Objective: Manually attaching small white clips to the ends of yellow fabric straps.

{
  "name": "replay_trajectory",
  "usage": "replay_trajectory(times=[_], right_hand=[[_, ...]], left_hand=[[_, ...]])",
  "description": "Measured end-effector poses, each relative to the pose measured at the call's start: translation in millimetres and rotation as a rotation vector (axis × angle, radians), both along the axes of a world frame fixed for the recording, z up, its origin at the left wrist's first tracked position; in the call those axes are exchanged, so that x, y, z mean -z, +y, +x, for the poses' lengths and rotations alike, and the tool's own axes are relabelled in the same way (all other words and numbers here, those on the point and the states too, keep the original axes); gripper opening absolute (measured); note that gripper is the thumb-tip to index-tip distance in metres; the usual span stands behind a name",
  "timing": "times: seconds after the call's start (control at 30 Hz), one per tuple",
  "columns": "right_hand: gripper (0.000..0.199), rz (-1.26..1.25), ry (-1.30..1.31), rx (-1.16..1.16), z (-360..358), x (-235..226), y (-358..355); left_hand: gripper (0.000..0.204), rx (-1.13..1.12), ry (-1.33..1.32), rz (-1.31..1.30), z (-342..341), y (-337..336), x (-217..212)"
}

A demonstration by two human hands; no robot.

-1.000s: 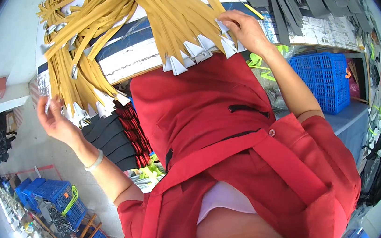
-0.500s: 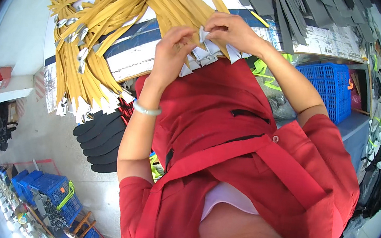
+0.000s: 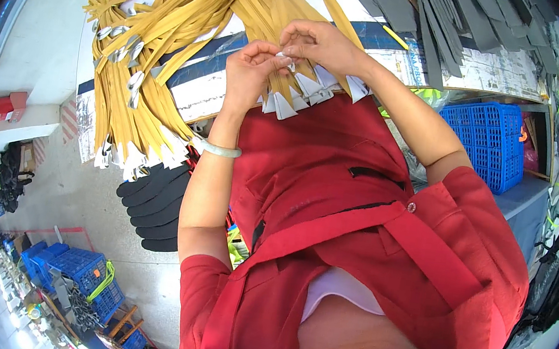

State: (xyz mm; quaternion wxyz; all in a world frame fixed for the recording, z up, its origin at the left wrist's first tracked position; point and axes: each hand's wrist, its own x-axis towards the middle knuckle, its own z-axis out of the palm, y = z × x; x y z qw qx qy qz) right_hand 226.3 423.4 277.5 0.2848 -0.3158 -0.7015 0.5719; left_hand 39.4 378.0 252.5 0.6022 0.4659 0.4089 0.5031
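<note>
A bundle of mustard-yellow fabric straps [image 3: 264, 4] with white folded ends [image 3: 314, 85] hangs over the near edge of the table, in front of the red apron [image 3: 316, 151]. My left hand [image 3: 255, 72] and my right hand [image 3: 321, 47] meet over these ends. Fingertips of both hands pinch a small white piece [image 3: 281, 55], which looks like one strap's end; the fingers partly cover it. To the left lies a second bunch of the same yellow straps [image 3: 112, 97], with white ends dangling past the table edge.
Dark grey strips [image 3: 441, 27] lie at the table's far right, near a thin yellow stick [image 3: 396, 37]. A blue plastic crate [image 3: 483, 142] stands right, below table height. Black padded pieces [image 3: 155, 208] hang or stack at the lower left. More blue crates [image 3: 85, 273] stand on the floor.
My right hand has moved left and now meets my left hand, where the two were apart before. The white piece has come between both hands. The whole view has shifted slightly.
</note>
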Motion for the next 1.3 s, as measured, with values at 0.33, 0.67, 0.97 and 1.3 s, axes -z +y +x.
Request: replay_trajectory(times=[0.33,0.67,0.97,1.3], right_hand=[[0.009,-0.048,0.029,0.063,-4,2,7],[0.015,-0.186,-0.127,-0.133,4,-2,22],[0.021,-0.303,0.044,-0.312,5,-14,29],[0.012,0.991,-0.176,0.34,-28,19,-8]], left_hand=[[0.014,-0.064,-0.136,-0.063,2,2,2],[0.015,0.056,-0.134,-0.107,-10,13,13],[0.02,0.131,-0.149,-0.036,-16,10,-6],[0.008,-0.442,0.689,0.421,15,-2,1]])
